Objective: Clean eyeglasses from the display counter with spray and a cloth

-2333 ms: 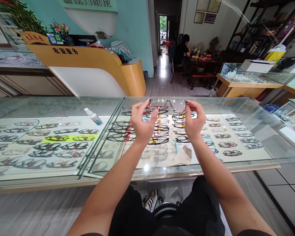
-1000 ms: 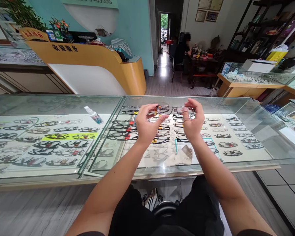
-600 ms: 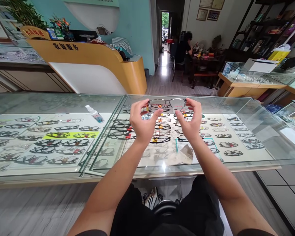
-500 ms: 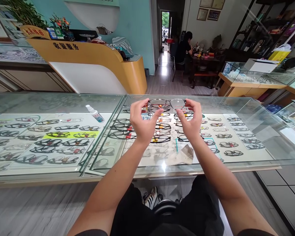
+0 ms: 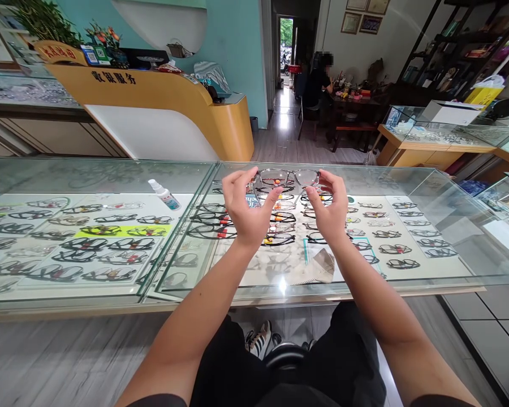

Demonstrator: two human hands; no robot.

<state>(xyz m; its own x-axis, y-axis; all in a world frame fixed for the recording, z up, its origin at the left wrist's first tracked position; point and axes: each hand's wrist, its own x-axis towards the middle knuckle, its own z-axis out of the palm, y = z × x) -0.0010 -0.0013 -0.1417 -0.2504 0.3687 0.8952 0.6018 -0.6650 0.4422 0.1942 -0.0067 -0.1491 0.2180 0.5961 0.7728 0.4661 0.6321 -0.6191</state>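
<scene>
A pair of eyeglasses (image 5: pixel 291 176) with a thin dark frame and clear lenses is held up above the glass counter (image 5: pixel 254 298). My left hand (image 5: pixel 246 208) grips its left side, fingers curled near the hinge and thumb pointing inward. On the other side my right hand (image 5: pixel 328 200) pinches the right end of the frame in the same way. The temples seem to point down toward me, partly hidden by my fingers. Below my right forearm, a beige cleaning cloth (image 5: pixel 323 265) lies on the counter.
A white spray bottle (image 5: pixel 164 195) stands on the counter to the left. Rows of display glasses (image 5: pixel 394 249) lie under the glass. Beyond are a yellow-fronted reception desk (image 5: pixel 233 130), a seated person (image 5: pixel 318 85) at a table, and another display case (image 5: pixel 439 144) at right.
The glasses have tilted slightly, so the lenses look rounder and the temples show more below them. My left hand has shifted a little to the left; both hands keep their hold.
</scene>
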